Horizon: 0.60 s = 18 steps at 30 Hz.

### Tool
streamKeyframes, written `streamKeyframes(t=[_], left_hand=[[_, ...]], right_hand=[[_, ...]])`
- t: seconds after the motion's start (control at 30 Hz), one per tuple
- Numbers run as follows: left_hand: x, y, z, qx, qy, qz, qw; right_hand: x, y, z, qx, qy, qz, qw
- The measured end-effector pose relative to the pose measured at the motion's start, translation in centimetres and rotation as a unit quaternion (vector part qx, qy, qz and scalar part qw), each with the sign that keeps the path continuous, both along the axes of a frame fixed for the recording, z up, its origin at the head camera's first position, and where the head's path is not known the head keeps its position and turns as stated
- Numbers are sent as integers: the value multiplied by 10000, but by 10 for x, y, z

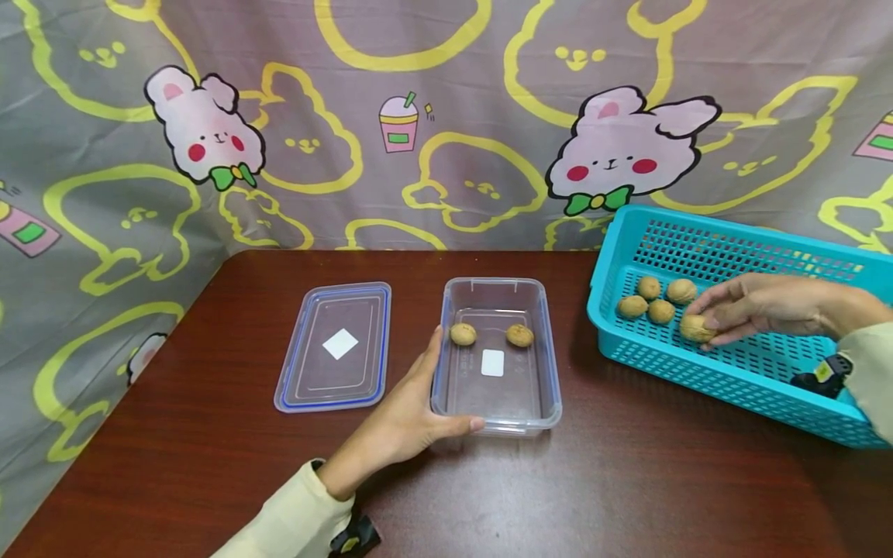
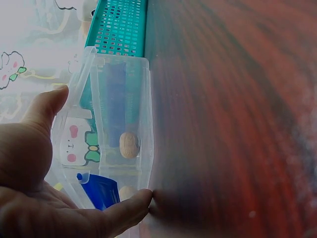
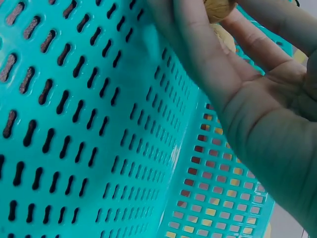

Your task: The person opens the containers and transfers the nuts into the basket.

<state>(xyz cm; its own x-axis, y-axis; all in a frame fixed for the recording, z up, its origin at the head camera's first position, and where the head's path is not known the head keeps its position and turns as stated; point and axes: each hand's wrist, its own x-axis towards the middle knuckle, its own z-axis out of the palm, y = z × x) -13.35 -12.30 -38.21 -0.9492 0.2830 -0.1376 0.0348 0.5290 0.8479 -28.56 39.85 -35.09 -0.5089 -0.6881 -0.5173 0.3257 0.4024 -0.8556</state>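
Note:
My left hand holds the near left corner of a clear plastic food container, thumb along the front rim and fingers against the left wall. Two walnuts, one at the left and one at the right, lie inside it beside a white square label. Over in the blue-green basket, my right hand pinches a walnut between thumb and fingertips. Several more walnuts lie together on the basket floor, just left of that hand. The right wrist view shows the held walnut at its top edge.
The container's lid, clear with a blue seal and a white diamond label, lies flat to the left of the container. All stand on a dark red-brown wooden table. A curtain with rabbit prints hangs behind the table's far edge.

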Motion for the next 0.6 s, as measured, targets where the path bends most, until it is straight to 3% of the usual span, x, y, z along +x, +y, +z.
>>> streamKeyframes(t=[0.3,0.6], left_hand=[[0,0,0,64,11,-27,10000],[1,-1,0,51,-2,-35,10000]], right_hand=[[4,-1,0,812,354,28,9961],[4,-3,2,771,282,-3,9966]])
